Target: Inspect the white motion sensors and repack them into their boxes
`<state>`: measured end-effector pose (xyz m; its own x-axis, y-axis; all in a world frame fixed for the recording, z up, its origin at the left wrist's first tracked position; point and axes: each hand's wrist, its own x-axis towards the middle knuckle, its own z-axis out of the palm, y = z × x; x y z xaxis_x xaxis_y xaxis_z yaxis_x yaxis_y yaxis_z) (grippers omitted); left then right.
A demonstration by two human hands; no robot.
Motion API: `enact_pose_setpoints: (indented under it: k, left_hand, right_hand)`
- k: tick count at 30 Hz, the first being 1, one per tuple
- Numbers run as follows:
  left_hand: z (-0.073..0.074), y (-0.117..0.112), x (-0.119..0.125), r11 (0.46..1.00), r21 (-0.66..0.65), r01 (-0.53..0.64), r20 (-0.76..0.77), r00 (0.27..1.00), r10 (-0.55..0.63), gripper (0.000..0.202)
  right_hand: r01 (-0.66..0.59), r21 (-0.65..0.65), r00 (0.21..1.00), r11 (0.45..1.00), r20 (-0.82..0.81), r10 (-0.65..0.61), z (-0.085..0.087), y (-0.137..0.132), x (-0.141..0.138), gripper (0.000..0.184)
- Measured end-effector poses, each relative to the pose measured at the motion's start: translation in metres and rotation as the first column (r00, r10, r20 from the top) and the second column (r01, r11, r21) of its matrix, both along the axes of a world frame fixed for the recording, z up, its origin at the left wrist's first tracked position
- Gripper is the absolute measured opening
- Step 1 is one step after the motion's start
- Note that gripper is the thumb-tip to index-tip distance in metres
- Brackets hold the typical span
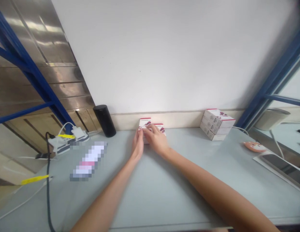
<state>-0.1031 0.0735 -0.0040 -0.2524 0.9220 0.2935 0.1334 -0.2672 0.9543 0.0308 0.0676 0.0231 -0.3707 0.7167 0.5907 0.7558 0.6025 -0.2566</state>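
Note:
At the back of the table, near the wall, stand white cardboard boxes with red edges and maroon markings. The left white box [145,122] sits a little higher than the right white box [160,126] beside it. My left hand [138,144] is closed against the left side of the left box. My right hand [157,139] reaches across the front of both boxes, its fingers bent onto the left one and close to my left fingertips. The lower fronts of the boxes are mostly hidden behind my hands.
A stack of similar boxes [216,125] stands back right. On the left are a black cylinder [105,120], a blurred-out phone-like object [89,161], and a power strip [64,145] with cables. An orange patterned item [255,147] and a dark device [280,166] lie right.

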Motion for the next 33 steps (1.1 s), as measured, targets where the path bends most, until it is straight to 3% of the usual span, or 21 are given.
enact_pose_setpoints:
  k: [4, 7, 10, 12, 17, 20, 22, 24, 26, 28, 31, 33]
  left_hand:
    - [-0.007, 0.002, -0.001, 1.0, -0.017, 0.025, -0.029, 0.999, -0.026, 0.055]
    - [-0.011, 0.003, 0.0, 0.999, -0.042, 0.011, -0.059, 0.998, -0.014, 0.056]
    - [-0.01, 0.001, 0.001, 0.998, -0.055, 0.001, -0.099, 0.995, -0.006, 0.053]
    - [-0.007, 0.0, 0.001, 0.998, -0.057, 0.008, -0.129, 0.992, -0.015, 0.051]
    - [0.001, -0.001, -0.001, 0.997, -0.071, -0.013, -0.198, 0.98, -0.001, 0.046]
    - [0.003, -0.002, -0.001, 0.996, -0.083, -0.037, -0.242, 0.97, 0.016, 0.044]
    - [0.005, -0.003, -0.001, 0.995, -0.087, -0.05, -0.272, 0.962, 0.024, 0.044]
    - [0.006, -0.004, -0.002, 0.995, -0.084, -0.059, -0.301, 0.953, 0.031, 0.046]
    - [0.006, -0.005, -0.003, 0.995, -0.073, -0.064, -0.326, 0.945, 0.037, 0.046]
    - [0.007, -0.005, -0.004, 0.995, -0.061, -0.075, -0.351, 0.935, 0.049, 0.046]
    - [0.006, -0.004, -0.003, 0.993, -0.049, -0.111, -0.385, 0.919, 0.084, 0.047]
    - [0.006, -0.005, -0.002, 0.989, -0.044, -0.142, -0.404, 0.908, 0.112, 0.049]
  right_hand:
    - [-0.087, -0.045, 0.996, 0.995, -0.01, 0.087, -0.013, -0.003, 0.039, 0.056]
    - [0.024, -0.183, 0.994, 0.983, -0.097, -0.043, -0.026, -0.003, 0.08, 0.056]
    - [0.004, -0.391, 0.981, 0.92, -0.176, -0.08, -0.034, 0.0, 0.102, 0.057]
    - [-0.012, -0.419, 0.982, 0.908, -0.174, -0.067, -0.035, 0.001, 0.105, 0.057]
    - [-0.037, -0.371, 0.987, 0.928, -0.158, -0.024, -0.036, -0.002, 0.102, 0.057]
    - [-0.028, -0.295, 0.997, 0.955, -0.08, 0.005, -0.027, -0.003, 0.108, 0.057]
    - [0.04, -0.174, 0.998, 0.984, -0.034, -0.047, -0.014, 0.0, 0.121, 0.055]
    - [0.183, -0.02, 0.979, 0.983, -0.087, -0.184, 0.003, 0.004, 0.141, 0.051]
    - [0.37, 0.124, 0.913, 0.921, -0.23, -0.336, 0.018, 0.008, 0.17, 0.047]
    - [0.556, 0.217, 0.817, 0.802, -0.318, -0.481, 0.028, 0.008, 0.203, 0.044]
    - [0.749, 0.228, 0.66, 0.622, -0.337, -0.671, 0.029, 0.005, 0.25, 0.042]
    - [0.818, 0.154, 0.571, 0.554, -0.335, -0.749, 0.025, 0.003, 0.275, 0.047]
